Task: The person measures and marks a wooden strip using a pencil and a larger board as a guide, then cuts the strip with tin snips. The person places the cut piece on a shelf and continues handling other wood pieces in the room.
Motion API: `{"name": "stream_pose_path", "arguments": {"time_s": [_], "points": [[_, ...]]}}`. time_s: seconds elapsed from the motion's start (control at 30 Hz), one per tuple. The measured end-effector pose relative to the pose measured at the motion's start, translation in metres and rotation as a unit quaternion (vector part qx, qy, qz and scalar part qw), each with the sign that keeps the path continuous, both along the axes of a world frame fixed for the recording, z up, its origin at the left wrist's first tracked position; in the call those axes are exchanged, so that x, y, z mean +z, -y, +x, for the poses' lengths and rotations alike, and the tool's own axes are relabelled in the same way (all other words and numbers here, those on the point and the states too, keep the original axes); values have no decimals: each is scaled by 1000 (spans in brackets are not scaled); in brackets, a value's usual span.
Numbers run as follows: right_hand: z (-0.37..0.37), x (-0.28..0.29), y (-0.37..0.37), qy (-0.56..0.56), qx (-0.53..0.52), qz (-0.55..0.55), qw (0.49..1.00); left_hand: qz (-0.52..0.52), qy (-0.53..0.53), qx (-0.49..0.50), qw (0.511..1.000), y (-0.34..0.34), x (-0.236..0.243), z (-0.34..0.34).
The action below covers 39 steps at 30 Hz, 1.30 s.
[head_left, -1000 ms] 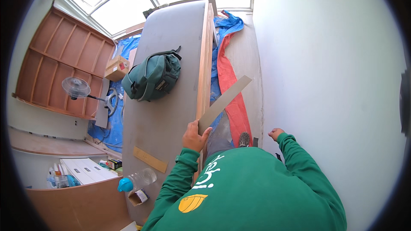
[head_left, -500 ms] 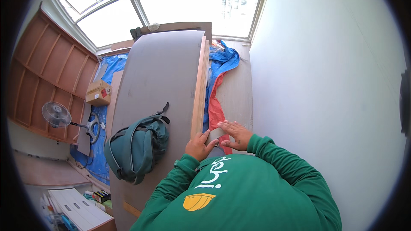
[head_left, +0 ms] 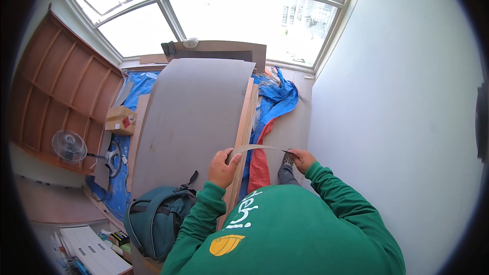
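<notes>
A thin, flexible grey-brown strip (head_left: 260,146) arches between my two hands in front of my chest. My left hand (head_left: 222,169) is closed round its left end, beside the edge of the long grey-brown panel (head_left: 198,107). Out to the right, over my foot, my right hand (head_left: 303,160) pinches the strip's other end. Fingers hide both of its ends. Left of my left forearm, a dark green backpack (head_left: 160,219) lies on the panel.
Blue sheeting (head_left: 279,99) and red sheeting (head_left: 259,168) lie along the panel's right side, before a pale wall (head_left: 392,97). At left are a fan (head_left: 70,145), a cardboard box (head_left: 121,120) and a brown framed panel (head_left: 63,84). Windows (head_left: 249,25) line the far side.
My hands have moved apart, left hand leftward and right hand rightward, and the strip now spans between them. My view has shifted, so the panel and backpack sit lower in it.
</notes>
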State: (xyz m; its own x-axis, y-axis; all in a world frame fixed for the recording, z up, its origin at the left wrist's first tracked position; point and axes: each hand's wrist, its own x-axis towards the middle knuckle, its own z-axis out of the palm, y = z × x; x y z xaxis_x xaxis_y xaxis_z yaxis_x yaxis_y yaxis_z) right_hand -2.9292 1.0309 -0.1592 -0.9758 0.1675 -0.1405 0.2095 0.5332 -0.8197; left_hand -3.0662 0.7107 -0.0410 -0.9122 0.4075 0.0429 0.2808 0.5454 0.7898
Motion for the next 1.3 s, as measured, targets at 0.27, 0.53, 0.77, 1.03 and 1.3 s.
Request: {"name": "stream_pose_path", "arguments": {"time_s": [0.27, 0.53, 0.77, 1.03, 1.3], "points": [[-138, -3, -178, 160, 133, 39, 977, -33, -9, 76, 997, -121, -14, -81], [-252, 3, -267, 62, 69, -97, 991, -99, 123, -3, 987, -216, -7, -153], [-324, 9, -355, 224, 114, 117, 961, -110, 188, -99, 971, -296, -34, -257], [-433, 8, -439, 262, 91, 155, 948, -168, 245, -186, 937, -385, -59, -397], [-558, 73, -465, 294, 197, 133, 926, -76, 221, -107, 966, -374, -41, -477]]}}
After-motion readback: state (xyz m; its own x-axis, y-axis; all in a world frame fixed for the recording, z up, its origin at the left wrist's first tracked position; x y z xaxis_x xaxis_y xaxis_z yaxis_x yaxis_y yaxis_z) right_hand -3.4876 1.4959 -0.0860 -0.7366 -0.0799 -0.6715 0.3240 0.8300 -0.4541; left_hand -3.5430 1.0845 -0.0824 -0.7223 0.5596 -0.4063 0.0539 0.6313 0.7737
